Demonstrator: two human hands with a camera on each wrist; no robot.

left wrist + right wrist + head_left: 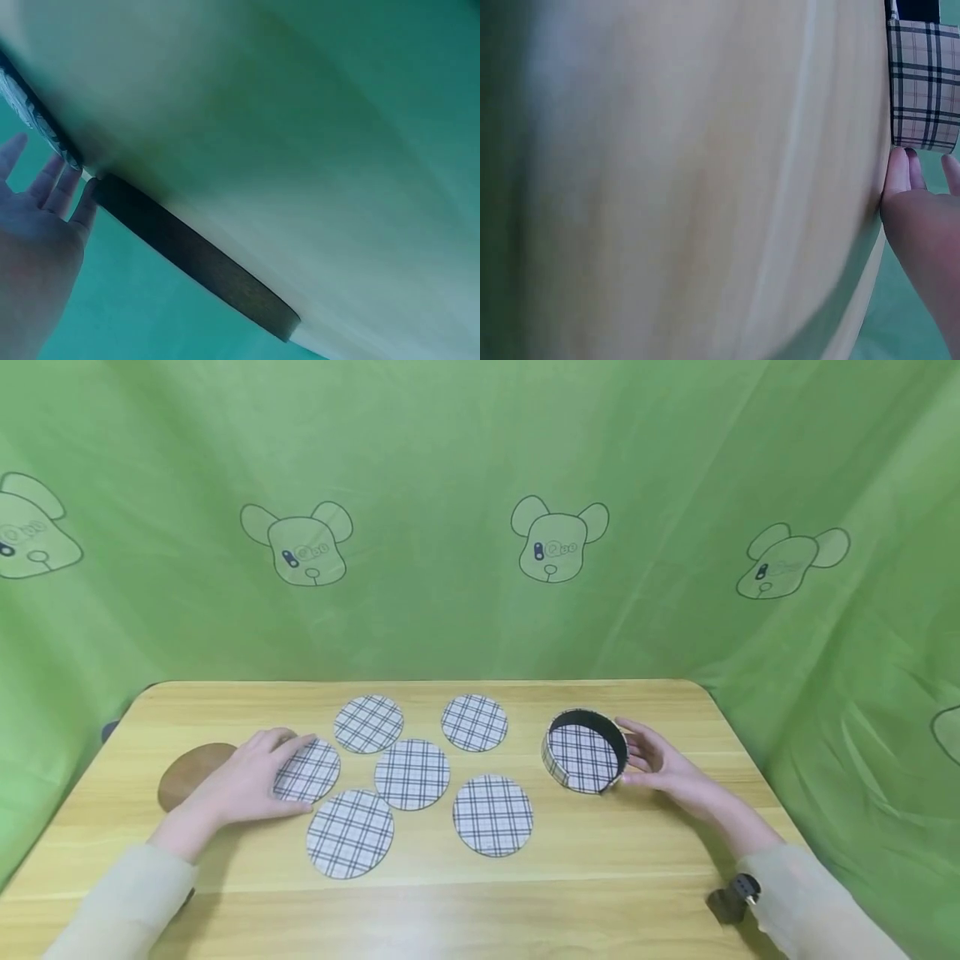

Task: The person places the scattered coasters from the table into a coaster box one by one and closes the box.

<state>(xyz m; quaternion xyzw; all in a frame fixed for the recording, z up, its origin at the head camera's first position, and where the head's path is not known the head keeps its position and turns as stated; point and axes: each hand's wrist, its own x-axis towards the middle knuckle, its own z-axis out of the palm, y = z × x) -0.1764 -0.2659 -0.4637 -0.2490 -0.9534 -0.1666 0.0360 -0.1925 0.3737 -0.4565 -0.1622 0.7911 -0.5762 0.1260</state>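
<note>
My left hand point(251, 781) spreads over the leftmost plaid coaster point(315, 768), index finger along its far side and thumb near its front edge. In the left wrist view its fingers look fairly straight beside a patterned edge point(34, 112). A brown disc point(187, 772) lies partly behind that hand; from the left wrist it shows a thick dark rim. At the right stands a round plaid coaster holder point(555, 764) with a dark inner wall and plaid inside. My right hand point(667, 768) is at its right side, fingertips right at the wall, fingers loosely extended.
Several more plaid coasters lie flat across the middle, including one point(350, 835) near the front left and one point(492, 816) right of centre. The wooden table point(600, 877) has rounded far corners. A green curtain point(435, 610) with bear-head drawings hangs behind it.
</note>
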